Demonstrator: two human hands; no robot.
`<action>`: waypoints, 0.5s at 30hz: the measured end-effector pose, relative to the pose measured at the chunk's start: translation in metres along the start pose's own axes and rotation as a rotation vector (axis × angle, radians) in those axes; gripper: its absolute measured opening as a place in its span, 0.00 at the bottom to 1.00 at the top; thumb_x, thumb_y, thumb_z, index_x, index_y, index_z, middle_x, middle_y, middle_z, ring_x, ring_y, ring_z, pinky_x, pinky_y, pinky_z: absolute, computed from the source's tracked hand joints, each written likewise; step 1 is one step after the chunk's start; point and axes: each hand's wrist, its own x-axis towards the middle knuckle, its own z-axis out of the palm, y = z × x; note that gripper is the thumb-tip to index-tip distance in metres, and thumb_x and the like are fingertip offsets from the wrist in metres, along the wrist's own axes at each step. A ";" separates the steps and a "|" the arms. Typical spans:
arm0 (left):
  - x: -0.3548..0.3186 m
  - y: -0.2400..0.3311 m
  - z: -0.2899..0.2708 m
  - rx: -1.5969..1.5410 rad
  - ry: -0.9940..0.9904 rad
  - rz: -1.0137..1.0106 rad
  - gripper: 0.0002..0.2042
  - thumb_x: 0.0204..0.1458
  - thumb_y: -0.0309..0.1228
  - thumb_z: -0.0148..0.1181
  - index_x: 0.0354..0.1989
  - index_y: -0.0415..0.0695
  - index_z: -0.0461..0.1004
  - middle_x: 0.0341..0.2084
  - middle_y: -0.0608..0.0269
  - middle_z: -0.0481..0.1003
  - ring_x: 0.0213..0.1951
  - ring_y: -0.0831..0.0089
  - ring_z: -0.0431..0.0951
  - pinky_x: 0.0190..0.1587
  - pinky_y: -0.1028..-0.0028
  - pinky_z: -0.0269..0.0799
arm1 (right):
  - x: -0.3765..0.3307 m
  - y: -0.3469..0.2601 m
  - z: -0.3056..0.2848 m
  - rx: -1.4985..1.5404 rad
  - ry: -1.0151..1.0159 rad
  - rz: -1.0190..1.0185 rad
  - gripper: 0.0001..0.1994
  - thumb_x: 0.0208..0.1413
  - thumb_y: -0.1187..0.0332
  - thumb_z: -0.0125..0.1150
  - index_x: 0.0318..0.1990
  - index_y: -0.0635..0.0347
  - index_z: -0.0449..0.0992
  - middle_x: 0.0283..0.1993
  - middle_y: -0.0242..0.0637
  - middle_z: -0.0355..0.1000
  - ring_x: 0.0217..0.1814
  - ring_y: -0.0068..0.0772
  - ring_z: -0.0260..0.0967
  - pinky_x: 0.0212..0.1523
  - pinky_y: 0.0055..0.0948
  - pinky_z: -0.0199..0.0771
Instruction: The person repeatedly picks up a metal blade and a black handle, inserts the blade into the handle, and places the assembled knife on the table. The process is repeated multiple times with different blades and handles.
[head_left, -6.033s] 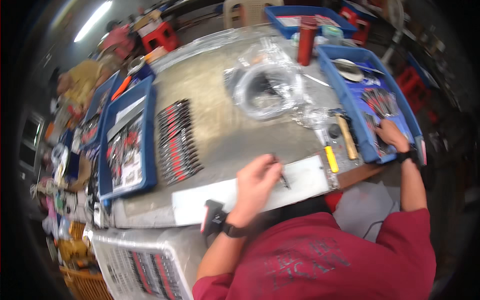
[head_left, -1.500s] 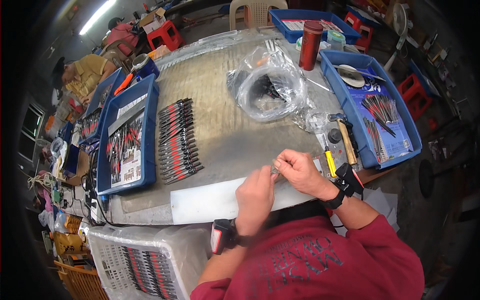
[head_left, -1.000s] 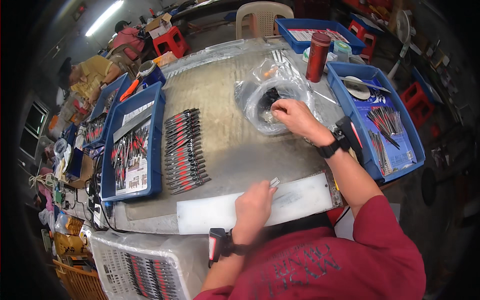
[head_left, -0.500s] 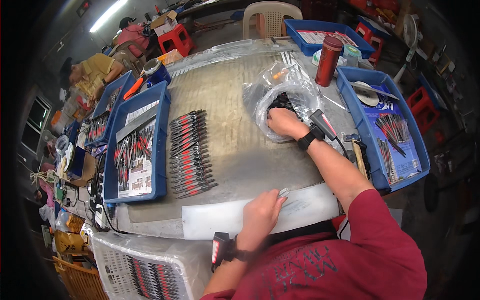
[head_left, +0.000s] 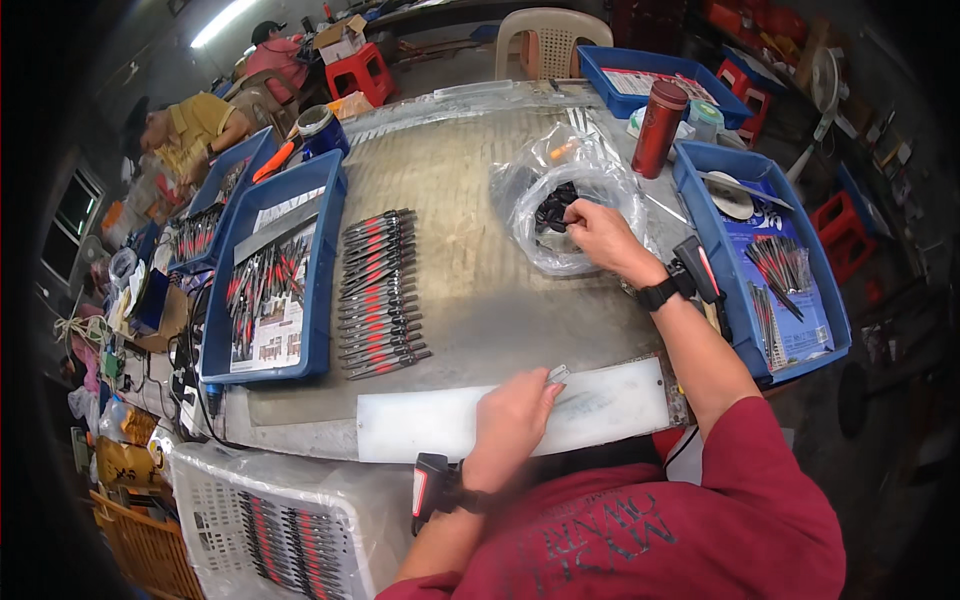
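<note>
Grey worktable, left grip closed on metal piece.

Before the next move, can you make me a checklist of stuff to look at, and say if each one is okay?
1. Left hand has the small metal piece: ok, it pokes out of the grip.
2. Right hand is at the clear bag: ok, it's over the opening.
3. Black pieces are in the bag: ok, a dark heap shows inside.
4. Right hand has a black piece gripped: cannot tell, the grip is too small to see.
5. White board is clean: not ok, there are dark smudges.
6. Red bottle is standing up: ok.
</note>
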 end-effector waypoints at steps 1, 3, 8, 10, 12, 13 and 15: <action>0.000 0.000 -0.001 -0.003 0.005 -0.003 0.07 0.49 0.26 0.60 0.36 0.39 0.73 0.23 0.52 0.72 0.25 0.54 0.74 0.27 0.64 0.69 | -0.004 -0.004 -0.003 -0.020 0.048 -0.047 0.09 0.50 0.72 0.53 0.37 0.67 0.72 0.29 0.45 0.73 0.32 0.37 0.71 0.35 0.32 0.68; 0.000 0.000 -0.003 -0.009 0.011 0.000 0.07 0.49 0.26 0.60 0.36 0.39 0.73 0.23 0.52 0.72 0.25 0.54 0.73 0.27 0.64 0.69 | -0.018 -0.011 -0.011 0.113 0.020 -0.038 0.10 0.49 0.70 0.52 0.37 0.67 0.74 0.32 0.49 0.73 0.35 0.45 0.72 0.38 0.35 0.69; 0.000 0.004 -0.005 -0.003 0.033 0.004 0.07 0.50 0.27 0.60 0.35 0.39 0.72 0.21 0.52 0.70 0.23 0.54 0.72 0.25 0.64 0.67 | -0.063 -0.031 -0.026 0.352 0.011 -0.046 0.09 0.52 0.74 0.57 0.40 0.68 0.75 0.34 0.30 0.73 0.35 0.18 0.65 0.36 0.21 0.66; -0.001 0.005 -0.005 0.005 0.030 0.006 0.06 0.50 0.27 0.60 0.35 0.39 0.72 0.20 0.53 0.69 0.22 0.55 0.71 0.24 0.64 0.66 | -0.081 -0.039 -0.029 0.491 -0.018 0.029 0.08 0.53 0.75 0.57 0.40 0.68 0.75 0.35 0.29 0.72 0.36 0.18 0.65 0.37 0.20 0.65; -0.001 0.006 -0.005 -0.006 0.055 0.030 0.06 0.51 0.27 0.60 0.34 0.39 0.72 0.20 0.53 0.69 0.22 0.55 0.71 0.24 0.64 0.66 | -0.097 -0.044 -0.033 0.495 -0.021 -0.012 0.08 0.53 0.75 0.56 0.39 0.69 0.75 0.35 0.30 0.70 0.36 0.19 0.66 0.37 0.20 0.66; -0.001 0.007 -0.005 -0.016 0.068 0.038 0.06 0.51 0.27 0.60 0.34 0.39 0.72 0.20 0.54 0.69 0.22 0.55 0.71 0.24 0.64 0.66 | -0.105 -0.046 -0.034 0.482 -0.023 -0.046 0.08 0.52 0.76 0.56 0.39 0.68 0.76 0.36 0.30 0.69 0.37 0.18 0.64 0.37 0.20 0.65; -0.003 0.008 -0.005 0.008 0.053 0.046 0.07 0.49 0.28 0.61 0.34 0.40 0.71 0.21 0.53 0.70 0.22 0.55 0.72 0.24 0.63 0.67 | -0.117 -0.049 -0.036 0.488 -0.032 -0.049 0.08 0.52 0.76 0.57 0.39 0.67 0.76 0.36 0.30 0.69 0.36 0.19 0.64 0.37 0.20 0.65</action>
